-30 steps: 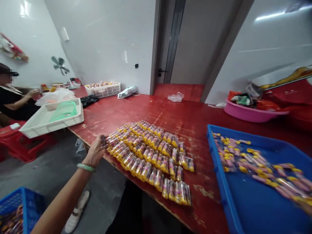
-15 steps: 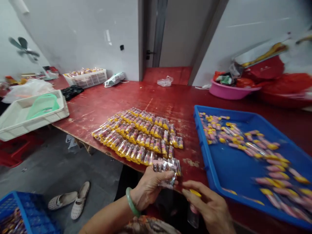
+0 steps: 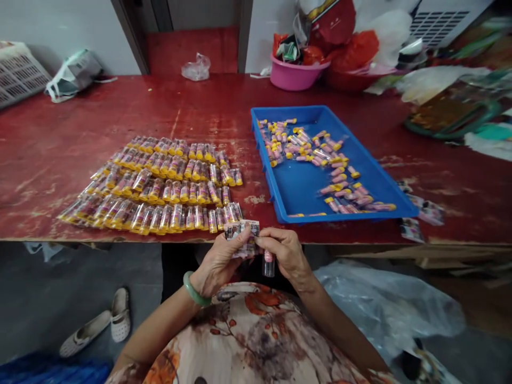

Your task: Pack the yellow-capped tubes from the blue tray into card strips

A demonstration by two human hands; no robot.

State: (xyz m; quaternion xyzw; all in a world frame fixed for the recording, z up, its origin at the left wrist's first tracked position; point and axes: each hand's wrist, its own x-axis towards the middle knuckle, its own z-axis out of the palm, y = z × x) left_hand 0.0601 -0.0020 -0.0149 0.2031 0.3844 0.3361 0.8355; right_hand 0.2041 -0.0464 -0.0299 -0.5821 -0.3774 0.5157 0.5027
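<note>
My left hand [image 3: 219, 262] is closed on a small stack of printed stickers [image 3: 242, 234], thumb pressed on top. Close beside it, my right hand [image 3: 285, 252] pinches a clear tube with pink content [image 3: 268, 263], which hangs downward; its fingertips meet the edge of the stickers. Left of my hands, rows of similar yellow-capped tubes [image 3: 176, 193] lie on the red table. A blue tray [image 3: 294, 186] to the right holds more loose tubes [image 3: 338, 172].
A pink basin [image 3: 294, 77] with bags stands at the back, beside a red bowl [image 3: 348, 80]. Sticker pieces [image 3: 412, 229] lie right of the tray. A white crate [image 3: 22, 74] and a bag [image 3: 76, 74] are at the back left. Shoes [image 3: 120, 314] rest on the floor.
The view has swung to the right. My right hand has brought the tube from beside the tray up against the stickers in my left hand.
</note>
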